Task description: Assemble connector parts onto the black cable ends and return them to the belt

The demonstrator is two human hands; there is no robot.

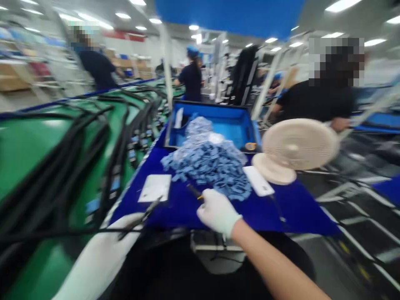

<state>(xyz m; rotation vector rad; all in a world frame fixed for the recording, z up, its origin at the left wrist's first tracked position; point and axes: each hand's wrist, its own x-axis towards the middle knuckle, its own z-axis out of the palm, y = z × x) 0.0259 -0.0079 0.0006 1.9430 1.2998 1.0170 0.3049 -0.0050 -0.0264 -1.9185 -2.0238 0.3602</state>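
Holding: left hand (109, 246), white glove, grip clenched around a slim black tool (142, 216) with a pale tip; the hand is blurred, so the finger placement is hard to read.
Right hand: right hand (217, 212), white glove, bare forearm, grip closed on a dark rod (193, 191) with a yellow mark, which angles up and away from the fingers.
Held things: both are above the near part of the blue surface (300, 218), between the hands and the pile, with a white card (155, 188) just beside the black tool.
Pile: heap of small blue pieces (206, 168) on the surface, ahead of the right hand, spilling from a clear plastic bag (200, 131).
Behind: blue crate (215, 125) at the far end of the surface, bag resting over its near side.
Right side: second white card (258, 181) touching the pile's edge, cream desk fan (295, 146) beside it.
Left side: black cable bundles (65, 166) lying across a green surface (28, 154), some passing in front of the left hand.
Background: co-workers in dark tops (192, 81) standing at other stations.
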